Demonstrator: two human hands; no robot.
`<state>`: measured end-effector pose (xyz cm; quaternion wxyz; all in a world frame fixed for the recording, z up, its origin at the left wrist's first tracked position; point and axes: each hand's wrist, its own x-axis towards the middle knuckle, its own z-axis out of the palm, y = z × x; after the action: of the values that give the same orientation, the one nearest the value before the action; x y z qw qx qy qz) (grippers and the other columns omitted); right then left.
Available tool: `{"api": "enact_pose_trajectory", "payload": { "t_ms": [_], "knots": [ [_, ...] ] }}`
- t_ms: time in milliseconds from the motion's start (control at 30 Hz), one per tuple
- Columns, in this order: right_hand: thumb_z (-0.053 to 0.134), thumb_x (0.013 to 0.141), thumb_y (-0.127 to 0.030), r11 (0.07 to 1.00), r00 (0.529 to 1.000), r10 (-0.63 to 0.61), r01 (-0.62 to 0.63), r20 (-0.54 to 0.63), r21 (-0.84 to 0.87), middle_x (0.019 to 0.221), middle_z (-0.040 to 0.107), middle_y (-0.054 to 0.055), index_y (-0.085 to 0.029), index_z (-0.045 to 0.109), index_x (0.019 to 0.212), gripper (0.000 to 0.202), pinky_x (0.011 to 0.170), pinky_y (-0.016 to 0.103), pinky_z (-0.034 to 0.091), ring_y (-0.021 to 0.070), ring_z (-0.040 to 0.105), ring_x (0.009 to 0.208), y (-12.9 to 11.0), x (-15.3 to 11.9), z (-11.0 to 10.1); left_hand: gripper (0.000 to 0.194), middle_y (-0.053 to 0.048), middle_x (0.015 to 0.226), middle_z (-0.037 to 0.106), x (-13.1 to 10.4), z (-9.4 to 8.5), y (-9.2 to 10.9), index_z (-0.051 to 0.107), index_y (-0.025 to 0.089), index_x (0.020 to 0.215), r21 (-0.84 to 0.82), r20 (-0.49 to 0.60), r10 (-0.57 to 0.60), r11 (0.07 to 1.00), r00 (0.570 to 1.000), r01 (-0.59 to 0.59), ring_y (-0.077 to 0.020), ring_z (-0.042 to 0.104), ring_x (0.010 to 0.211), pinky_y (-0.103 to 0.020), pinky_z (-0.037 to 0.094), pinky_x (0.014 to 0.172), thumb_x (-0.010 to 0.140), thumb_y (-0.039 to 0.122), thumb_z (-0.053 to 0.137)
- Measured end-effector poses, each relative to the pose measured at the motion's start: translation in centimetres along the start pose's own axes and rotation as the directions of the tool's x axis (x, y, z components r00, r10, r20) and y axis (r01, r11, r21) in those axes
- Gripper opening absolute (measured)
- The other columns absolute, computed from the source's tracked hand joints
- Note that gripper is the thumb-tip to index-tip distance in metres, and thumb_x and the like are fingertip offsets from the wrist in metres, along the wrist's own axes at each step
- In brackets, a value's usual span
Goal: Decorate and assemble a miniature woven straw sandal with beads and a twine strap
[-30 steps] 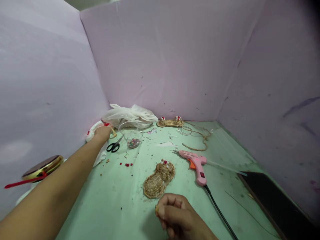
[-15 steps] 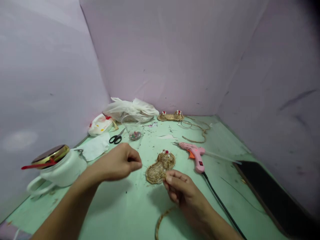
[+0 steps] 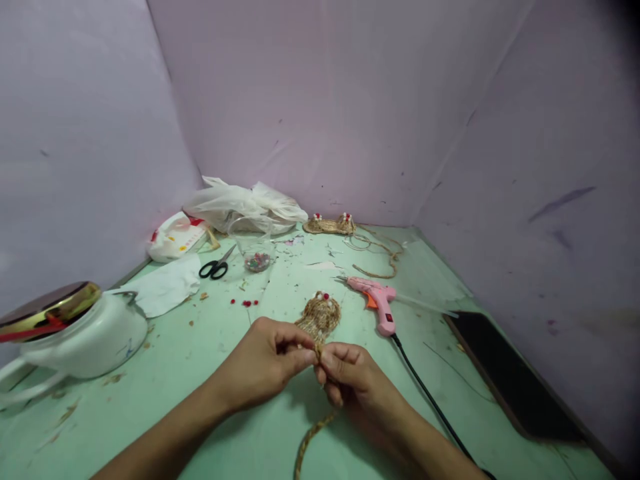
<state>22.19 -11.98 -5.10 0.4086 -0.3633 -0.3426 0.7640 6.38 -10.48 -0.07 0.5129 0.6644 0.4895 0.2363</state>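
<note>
My left hand (image 3: 275, 360) and my right hand (image 3: 353, 373) meet at the middle of the table, each pinching the end of a braided straw cord (image 3: 314, 433). The cord's tail runs down from under my right hand to the bottom edge of the view. Just behind my fingers lies a coiled straw piece (image 3: 320, 317) with small red and white beads on its far end; my hands hide its near part. To the right rests a pink hot glue gun (image 3: 377, 300), its nozzle pointing left and a glue stick in its back.
Left stand a white mug (image 3: 95, 340) with a gold-rimmed lid, black scissors (image 3: 217, 265), loose red beads (image 3: 247, 303) and a clear bead cup (image 3: 257, 260). Behind are a plastic bag (image 3: 250, 207) and another beaded straw piece (image 3: 329, 227). A dark phone-like slab (image 3: 510, 373) lies right.
My left hand has come right and down to meet my right hand at the cord end. The camera view has shifted, and red beads once hidden by my left hand now show.
</note>
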Motion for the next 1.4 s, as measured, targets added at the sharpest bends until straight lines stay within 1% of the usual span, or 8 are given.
{"api": "enact_pose_trajectory", "payload": {
  "t_ms": [167,367,533,700,867,1067,1300,1400],
  "knots": [
    [0.073,0.062,-0.04,0.999,1.0,0.031,-0.031,-0.001,-0.016,0.05,0.057,0.0,-0.009,0.064,0.058,0.034,0.037,0.016,0.029,0.0025,0.042,0.036,-0.1,-0.1,0.1,0.016,0.001,0.049,0.055,0.5,0.4,-0.2,0.063,0.011,0.064,-0.074,-0.04,-0.009,0.997,0.999,0.006,-0.0079,0.037,0.047,-0.021,0.029,0.048,0.067,0.025,0.056],
    [0.075,0.061,-0.035,0.997,0.998,0.059,-0.058,-0.028,0.051,0.054,0.061,0.001,-0.009,0.065,0.062,0.029,0.038,0.017,0.038,0.0036,0.046,0.036,0.4,0.1,-0.1,0.023,0.005,0.047,0.039,1.2,-0.8,-1.0,0.06,0.012,0.057,0.019,-0.12,-0.02,1.0,0.993,0.023,-0.007,0.03,0.048,-0.021,0.024,0.047,0.068,0.032,0.056],
    [0.076,0.062,-0.034,0.996,0.997,0.06,-0.057,-0.049,0.065,0.056,0.063,0.002,-0.007,0.065,0.064,0.029,0.039,0.016,0.041,0.004,0.049,0.037,0.6,0.2,-0.3,0.024,0.004,0.05,0.043,1.2,-1.1,-1.0,0.063,0.011,0.063,0.012,-0.053,-0.067,0.998,0.996,0.068,-0.0079,0.034,0.049,-0.022,0.026,0.048,0.065,0.035,0.059],
    [0.078,0.059,-0.03,0.992,0.995,0.08,-0.074,-0.056,0.106,0.057,0.065,0.003,-0.009,0.064,0.067,0.027,0.041,0.017,0.044,0.0054,0.052,0.039,0.5,0.3,-0.3,0.015,0.005,0.047,0.043,1.2,-0.2,-0.6,0.059,0.013,0.057,-0.03,-0.076,-0.132,0.991,0.988,0.131,-0.007,0.034,0.047,-0.02,0.026,0.046,0.06,0.027,0.058],
    [0.078,0.06,-0.03,0.987,0.995,0.085,-0.076,-0.055,0.143,0.057,0.065,0.002,-0.01,0.06,0.067,0.028,0.042,0.017,0.045,0.0055,0.054,0.04,0.5,0.2,-0.2,0.009,0.006,0.045,0.043,1.2,-0.2,-0.7,0.059,0.013,0.056,-0.088,-0.087,-0.136,0.988,0.987,0.129,-0.0064,0.033,0.045,-0.02,0.026,0.045,0.058,0.022,0.056],
    [0.079,0.058,-0.031,0.994,0.996,0.034,-0.025,-0.083,0.109,0.057,0.066,0.002,-0.01,0.061,0.069,0.03,0.044,0.017,0.047,0.006,0.056,0.041,0.3,0.3,-0.1,0.019,0.004,0.046,0.047,1.2,-0.1,-0.9,0.061,0.013,0.056,-0.126,-0.019,-0.13,0.984,0.991,0.126,-0.0067,0.034,0.046,-0.02,0.025,0.044,0.061,0.031,0.061],
    [0.079,0.057,-0.032,0.998,0.993,0.017,-0.011,-0.117,0.055,0.056,0.066,0.002,-0.011,0.059,0.067,0.031,0.045,0.019,0.047,0.0075,0.057,0.042,0.7,0.3,-0.2,0.015,0.005,0.044,0.05,1.2,0.6,-0.9,0.061,0.013,0.055,-0.209,-0.035,-0.155,0.967,0.987,0.145,-0.0051,0.031,0.042,-0.019,0.023,0.042,0.06,0.026,0.059],
    [0.08,0.057,-0.031,0.997,0.993,0.023,-0.014,-0.119,0.073,0.056,0.067,0.003,-0.011,0.059,0.068,0.03,0.045,0.018,0.047,0.0072,0.057,0.042,0.6,0.3,-0.2,0.013,0.006,0.041,0.046,1.3,0.7,-1.0,0.06,0.013,0.054,-0.221,-0.077,-0.157,0.966,0.985,0.136,-0.0048,0.029,0.041,-0.019,0.023,0.041,0.06,0.024,0.057]
  ]
}}
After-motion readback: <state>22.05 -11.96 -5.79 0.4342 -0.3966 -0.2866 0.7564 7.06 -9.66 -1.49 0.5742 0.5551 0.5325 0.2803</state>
